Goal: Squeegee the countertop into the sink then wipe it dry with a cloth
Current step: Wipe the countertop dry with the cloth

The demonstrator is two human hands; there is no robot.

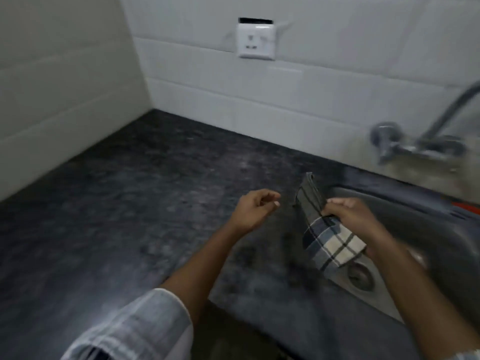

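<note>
The white tiled wall point(298, 81) fills the top of my view, meeting a second wall at the left corner. Below it the dark speckled countertop point(135, 193) spreads from that corner across to the sink point(405, 219), a grey metal basin set into the counter at my right. The picture is blurred, but I can make out the round drain point(359, 275) in the sink floor; I see no water or dishes in the basin, only a strip of something orange-red point(466, 206) at its far rim, too smeared to tell what it is. A chrome tap point(415, 141) is mounted on the wall above the sink. A white socket point(255, 40) sits higher on the tiles.

My right hand point(355, 216) is clenched around the checked cloth point(330, 240), which hangs folded over the sink's left edge, one dark end sticking up beyond my fingers. My left hand point(255, 209) hovers over the counter just beside it, loosely curled, gripping nothing. A pale striped sleeve point(135, 328) covers my left forearm.
</note>
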